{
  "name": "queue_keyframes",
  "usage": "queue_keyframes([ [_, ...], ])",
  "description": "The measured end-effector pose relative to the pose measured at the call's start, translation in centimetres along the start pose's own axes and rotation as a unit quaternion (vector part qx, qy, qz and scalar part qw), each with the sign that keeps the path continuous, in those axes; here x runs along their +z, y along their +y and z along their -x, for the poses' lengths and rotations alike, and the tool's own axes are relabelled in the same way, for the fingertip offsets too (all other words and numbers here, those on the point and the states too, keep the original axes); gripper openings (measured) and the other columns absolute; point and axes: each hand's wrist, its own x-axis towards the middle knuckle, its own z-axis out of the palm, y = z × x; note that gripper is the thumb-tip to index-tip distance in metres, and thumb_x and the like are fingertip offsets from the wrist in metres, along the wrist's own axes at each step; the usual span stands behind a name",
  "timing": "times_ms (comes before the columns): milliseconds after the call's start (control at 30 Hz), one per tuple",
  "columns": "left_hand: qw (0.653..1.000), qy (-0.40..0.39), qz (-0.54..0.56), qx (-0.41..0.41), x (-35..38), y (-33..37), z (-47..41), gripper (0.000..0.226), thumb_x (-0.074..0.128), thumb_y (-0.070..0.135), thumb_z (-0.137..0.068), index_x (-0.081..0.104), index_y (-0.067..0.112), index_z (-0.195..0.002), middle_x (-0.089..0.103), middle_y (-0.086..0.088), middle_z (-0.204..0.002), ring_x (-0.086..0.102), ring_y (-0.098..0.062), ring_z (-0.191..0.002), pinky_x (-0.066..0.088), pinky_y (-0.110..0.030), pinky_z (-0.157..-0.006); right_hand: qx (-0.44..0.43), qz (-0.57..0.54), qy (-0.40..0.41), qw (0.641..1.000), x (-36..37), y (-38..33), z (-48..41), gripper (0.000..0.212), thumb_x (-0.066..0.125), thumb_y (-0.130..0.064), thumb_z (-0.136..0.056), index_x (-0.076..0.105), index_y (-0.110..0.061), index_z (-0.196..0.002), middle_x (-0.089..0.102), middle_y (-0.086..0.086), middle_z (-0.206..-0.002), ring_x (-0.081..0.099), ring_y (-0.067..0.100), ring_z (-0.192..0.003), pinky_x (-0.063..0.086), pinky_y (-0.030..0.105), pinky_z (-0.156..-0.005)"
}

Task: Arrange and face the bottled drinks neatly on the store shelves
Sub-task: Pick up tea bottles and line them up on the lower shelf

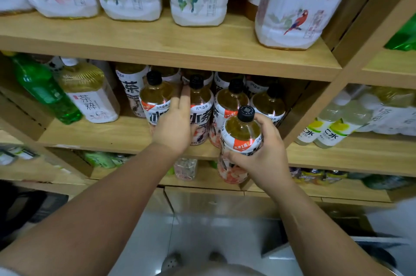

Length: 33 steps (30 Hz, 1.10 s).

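Risk first: front row of tea bottles (pixel 229 104) stands packed near the front edge of the middle shelf (pixel 126 134), four across, touching or nearly so. No free slot shows for the held bottle (pixel 242 134), so forcing it in could tip a neighbour or shove one into the back row. Tall, narrow bottles probably topple easily when pushed high up. Left hand (pixel 173 129) is at label height between the row's first bottle (pixel 157 100) and second bottle (pixel 200 104). A sideways push there could rock either one. Held bottle's label is turned partly sideways, so it may end up badly faced unless rotated.

Pose: left arm is stretched forward, back of hand to the camera. Its fingers are straight and together, tips slid in between those two bottles and touching them, gripping nothing. Right hand (pixel 263 156) is wrapped round the held bottle's label band, thumb across the front and fingers behind. Bottle is upright, black cap up, just off the shelf's front edge, in front of the row's right half and not resting on the board.
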Motion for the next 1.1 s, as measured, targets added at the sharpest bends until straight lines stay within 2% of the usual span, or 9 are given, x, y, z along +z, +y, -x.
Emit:
queue_keyframes([
  [167, 0.999, 0.02, 0.038, 0.007, 0.4, -0.1, 1.4, 0.1, 0.068, 0.026, -0.095, -0.006, 0.023, -0.162, 0.006, -0.006, -0.17, 0.07, -0.026, -0.086, 0.056, -0.036, -0.067, -0.021, -0.014, -0.032, 0.999, -0.7, -0.4, 0.1, 0.093, 0.097, -0.03, -0.062, 0.048, -0.036, -0.141, 0.054, -0.014, -0.137, 0.052, 0.004, -0.128, 0.051, 0.034, -0.105],
  [267, 0.995, 0.038, 0.087, 0.007, -0.2, -0.1, 4.1, 0.093, 0.068, 0.028, -0.096, 0.005, 0.024, -0.163, 0.01, -0.001, -0.171, 0.061, -0.025, -0.122, 0.053, -0.04, -0.099, -0.033, -0.031, -0.051, 0.998, -1.0, -0.7, 0.1, 0.092, 0.098, -0.032, -0.062, 0.048, -0.039, -0.139, 0.055, -0.015, -0.137, 0.053, 0.002, -0.127, 0.051, 0.032, -0.104],
  [333, 0.992, 0.01, 0.122, 0.024, -0.7, -0.5, 6.2, 0.096, 0.077, 0.029, -0.088, 0.016, 0.029, -0.162, 0.021, 0.007, -0.166, 0.053, -0.018, -0.133, 0.05, -0.036, -0.107, -0.035, -0.043, -0.062, 0.997, -0.6, -0.9, 0.0, 0.092, 0.097, -0.035, -0.062, 0.047, -0.042, -0.138, 0.055, -0.017, -0.136, 0.054, 0.004, -0.127, 0.052, 0.036, -0.103],
  [467, 0.979, -0.035, 0.198, 0.025, -1.5, -1.5, 9.4, 0.107, 0.091, 0.032, -0.07, 0.028, 0.039, -0.156, 0.034, 0.022, -0.15, 0.061, -0.004, -0.101, 0.057, -0.026, -0.085, -0.037, -0.075, -0.091, 0.992, 0.7, -2.3, -0.4, 0.097, 0.096, -0.04, -0.061, 0.043, -0.04, -0.141, 0.056, -0.017, -0.135, 0.056, 0.008, -0.126, 0.054, 0.042, -0.1],
  [600, 0.964, -0.004, 0.266, -0.009, -3.3, -1.7, 10.5, 0.103, 0.089, 0.031, -0.066, 0.032, 0.055, -0.149, 0.056, 0.029, -0.132, 0.065, -0.002, -0.102, 0.057, -0.026, -0.086, -0.075, -0.101, -0.127, 0.984, 2.1, -5.3, -0.5, 0.094, 0.097, -0.034, -0.061, 0.044, -0.045, -0.137, 0.057, -0.019, -0.133, 0.057, 0.005, -0.124, 0.053, 0.04, -0.101],
  [667, 0.959, 0.006, 0.284, -0.004, -4.4, -2.2, 10.8, 0.097, 0.089, 0.028, -0.064, 0.037, 0.065, -0.137, 0.064, 0.033, -0.119, 0.065, 0.004, -0.103, 0.054, -0.018, -0.087, -0.084, -0.107, -0.138, 0.981, 3.2, -6.6, -0.6, 0.094, 0.097, -0.032, -0.059, 0.045, -0.047, -0.136, 0.058, -0.017, -0.133, 0.058, 0.008, -0.123, 0.053, 0.042, -0.1],
  [833, 0.947, 0.047, 0.317, -0.026, -5.9, -5.1, 10.8, 0.082, 0.091, 0.029, -0.062, 0.053, 0.039, -0.134, 0.071, 0.024, -0.113, 0.067, 0.005, -0.102, 0.057, -0.026, -0.087, -0.092, -0.108, -0.153, 0.978, 6.5, -9.7, -0.5, 0.096, 0.098, -0.03, -0.055, 0.045, -0.051, -0.133, 0.058, -0.019, -0.13, 0.058, 0.001, -0.119, 0.054, 0.031, -0.097],
  [1000, 0.931, 0.039, 0.361, -0.033, -6.8, -9.7, 9.6, 0.079, 0.087, 0.031, -0.057, 0.051, 0.049, -0.125, 0.07, 0.023, -0.116, 0.066, 0.003, -0.107, 0.058, -0.033, -0.092, -0.094, -0.07, -0.132, 0.984, 11.1, -12.0, -0.3, 0.097, 0.098, -0.039, -0.055, 0.043, -0.05, -0.133, 0.052, -0.02, -0.135, 0.051, -0.001, -0.126, 0.048, 0.03, -0.105],
  [1100, 0.921, 0.009, 0.387, -0.044, -7.4, -12.6, 8.3, 0.081, 0.086, 0.03, -0.052, 0.053, 0.043, -0.125, 0.071, 0.02, -0.111, 0.068, 0.0, -0.102, 0.061, -0.039, -0.085, -0.085, -0.06, -0.131, 0.986, 13.3, -13.4, -0.5, 0.094, 0.097, -0.04, -0.058, 0.043, -0.049, -0.135, 0.051, -0.022, -0.135, 0.05, -0.002, -0.127, 0.048, 0.029, -0.106],
])
